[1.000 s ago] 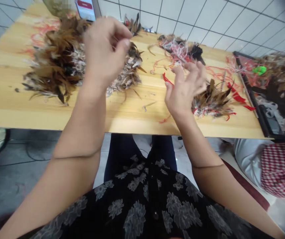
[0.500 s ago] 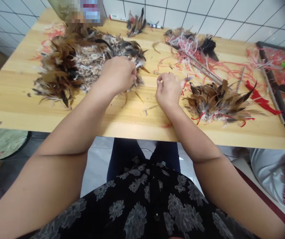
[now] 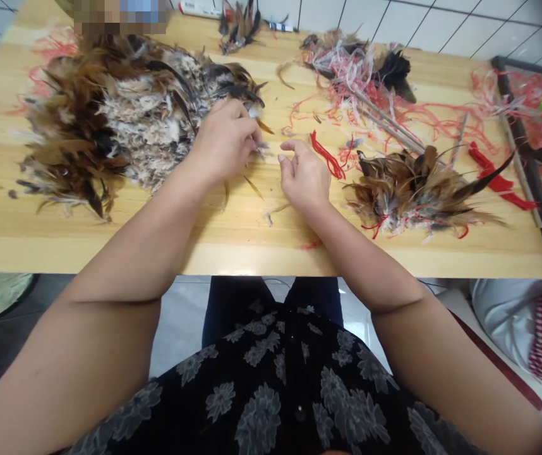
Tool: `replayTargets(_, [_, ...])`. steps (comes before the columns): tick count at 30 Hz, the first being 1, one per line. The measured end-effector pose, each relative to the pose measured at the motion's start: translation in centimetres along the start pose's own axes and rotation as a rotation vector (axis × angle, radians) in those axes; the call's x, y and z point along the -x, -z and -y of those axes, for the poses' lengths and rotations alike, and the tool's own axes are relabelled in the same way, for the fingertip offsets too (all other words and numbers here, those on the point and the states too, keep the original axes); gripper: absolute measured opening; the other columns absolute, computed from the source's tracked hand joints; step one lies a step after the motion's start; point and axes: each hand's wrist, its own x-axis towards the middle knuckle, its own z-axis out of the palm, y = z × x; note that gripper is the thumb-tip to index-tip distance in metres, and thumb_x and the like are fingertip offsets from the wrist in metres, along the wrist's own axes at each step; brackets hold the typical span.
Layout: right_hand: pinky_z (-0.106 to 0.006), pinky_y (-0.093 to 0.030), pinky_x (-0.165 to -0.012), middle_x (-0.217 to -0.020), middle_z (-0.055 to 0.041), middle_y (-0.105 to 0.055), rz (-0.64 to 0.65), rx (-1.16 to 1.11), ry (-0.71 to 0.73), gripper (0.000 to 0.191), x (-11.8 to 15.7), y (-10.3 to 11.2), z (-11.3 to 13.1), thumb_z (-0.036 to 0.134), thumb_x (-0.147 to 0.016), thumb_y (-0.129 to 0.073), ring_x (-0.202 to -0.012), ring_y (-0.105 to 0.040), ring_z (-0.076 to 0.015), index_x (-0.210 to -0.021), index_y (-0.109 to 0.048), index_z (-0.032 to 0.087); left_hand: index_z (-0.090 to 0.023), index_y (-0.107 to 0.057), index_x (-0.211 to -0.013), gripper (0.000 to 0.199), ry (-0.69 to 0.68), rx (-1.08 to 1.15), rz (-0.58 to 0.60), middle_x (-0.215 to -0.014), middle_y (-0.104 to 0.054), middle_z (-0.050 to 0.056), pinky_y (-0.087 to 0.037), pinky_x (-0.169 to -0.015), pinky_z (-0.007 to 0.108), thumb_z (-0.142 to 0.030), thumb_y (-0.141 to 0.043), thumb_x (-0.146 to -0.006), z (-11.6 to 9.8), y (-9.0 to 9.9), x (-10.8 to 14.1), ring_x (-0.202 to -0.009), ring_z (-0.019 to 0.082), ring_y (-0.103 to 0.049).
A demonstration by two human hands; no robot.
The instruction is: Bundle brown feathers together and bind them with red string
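Note:
My left hand (image 3: 226,139) is at the right edge of a big pile of brown, black and whitish feathers (image 3: 143,120), fingers bent together around something small and pale that I cannot make out. To its right, my right hand (image 3: 305,174) hovers over the wooden table, its index finger and thumb curled toward the left hand with a gap between their tips; nothing shows between them. Red strings (image 3: 328,157) lie just beyond the right hand. A bunch of brown feathers tied with red string (image 3: 408,193) rests right of that hand.
Pink and white strands (image 3: 347,76) with thin sticks lie at the back right. A black-edged tray (image 3: 520,145) stands at the far right, near red strips (image 3: 498,180). Markers (image 3: 199,9) and a small feather bunch (image 3: 240,26) are by the tiled wall.
The view has shifted, so the feather pile appears farther left. My right hand has moved left toward the other hand, uncovering more of the red strings, and its index finger now reaches out more.

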Motion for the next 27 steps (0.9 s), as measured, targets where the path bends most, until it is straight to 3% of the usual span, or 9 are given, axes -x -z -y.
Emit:
replayTargets(4, [-0.041,-0.062,-0.125,-0.147,-0.0148,-0.081,0.035,0.045,0.029,0.06,0.5,1.0,0.8,0.034,-0.12,-0.055,-0.138,-0.078,-0.0291,-0.177,-0.058,0.017,-0.037,-0.077,-0.098,0.013,-0.064,0.038,-0.014,-0.128,-0.081,0.007,-0.041,-0.135,0.056,-0.043,-0.073,-0.087,-0.5,0.8,1.0,-0.146,0.039,-0.06])
replayTargets(7, [-0.036,-0.065,-0.119,-0.161,-0.0049,-0.077,0.031,0.098,0.059,0.063,0.9,1.6,0.9,0.046,-0.12,-0.055,-0.141,-0.075,-0.027,-0.182,-0.053,0.037,-0.039,-0.078,-0.095,0.007,-0.057,0.039,-0.002,-0.119,-0.081,0.008,-0.044,-0.134,0.06,-0.038,-0.074,-0.089,-1.5,1.2,1.6,-0.15,0.043,-0.06])
replayTargets(9, [-0.039,-0.066,-0.116,-0.167,-0.0035,-0.074,0.028,0.144,0.084,0.062,1.0,1.8,0.7,0.05,-0.121,-0.054,-0.143,-0.074,-0.0296,-0.183,-0.052,0.041,-0.038,-0.077,-0.091,0.008,-0.048,-0.016,0.016,-0.112,-0.081,0.008,-0.041,-0.138,0.062,-0.033,-0.072,-0.092,-2.5,1.3,2.0,-0.153,0.044,-0.06])
replayTargets(11, [-0.045,-0.065,-0.116,-0.166,-0.0088,-0.075,0.048,0.196,0.106,0.058,1.0,1.9,0.5,0.051,-0.123,-0.052,-0.142,-0.075,-0.0338,-0.177,-0.061,0.034,-0.036,-0.074,-0.084,0.015,-0.043,-0.065,0.04,-0.109,-0.081,0.008,-0.036,-0.143,0.062,-0.026,-0.069,-0.094,-3.5,1.4,2.3,-0.153,0.042,-0.061])
replayTargets(14, [-0.05,-0.064,-0.112,-0.146,-0.0121,-0.084,0.091,0.269,0.106,0.048,0.8,1.7,0.1,0.05,-0.125,-0.048,-0.134,-0.078,-0.0365,-0.15,-0.082,0.028,-0.035,-0.07,-0.078,0.021,-0.032,-0.021,0.077,-0.109,-0.082,0.007,-0.036,-0.144,0.058,-0.023,-0.072,-0.094,-4.3,1.4,2.5,-0.155,0.04,-0.06])
replayTargets(16, [-0.048,-0.064,-0.109,-0.136,-0.0111,-0.086,0.087,0.257,0.108,0.042,0.6,1.3,-0.2,0.044,-0.124,-0.049,-0.13,-0.08,-0.0359,-0.136,-0.086,0.027,-0.035,-0.071,-0.08,0.018,-0.038,0.029,0.095,-0.109,-0.083,0.007,-0.042,-0.141,0.054,-0.026,-0.075,-0.094,-4.2,1.3,2.5,-0.157,0.039,-0.058])
replayTargets(19, [-0.043,-0.063,-0.108,-0.131,-0.0069,-0.088,0.07,0.105,0.108,0.036,0.0,0.4,-1.0,0.04,-0.122,-0.053,-0.127,-0.08,-0.0312,-0.131,-0.086,0.029,-0.035,-0.076,-0.093,0.009,-0.086,0.006,0.084,-0.115,-0.083,0.006,-0.043,-0.141,0.05,-0.028,-0.073,-0.098,-3.4,1.1,2.3,-0.152,0.036,-0.06])
replayTargets(24, [-0.039,-0.063,-0.114,-0.121,-0.0033,-0.089,0.029,-0.287,0.041,0.041,-1.5,-1.2,-2.9,0.05,-0.123,-0.054,-0.122,-0.081,-0.0246,-0.117,-0.087,0.027,-0.03,-0.081,-0.127,0.024,-0.173,-0.038,-0.133,-0.151,-0.075,0.009,-0.041,-0.139,0.053,-0.03,-0.071,-0.105,-2.3,1.3,2.2,-0.152,0.037,-0.059])
replayTargets(27, [-0.041,-0.061,-0.123,-0.121,-0.004,-0.088,-0.056,-0.484,0.039,0.045,-2.1,-1.7,-3.5,0.057,-0.122,-0.056,-0.127,-0.081,-0.0237,-0.11,-0.084,0.024,-0.029,-0.08,-0.121,0.017,-0.217,-0.075,-0.361,-0.143,-0.076,0.011,-0.044,-0.136,0.06,-0.031,-0.068,-0.109,-2.0,1.4,2.3,-0.146,0.039,-0.064])
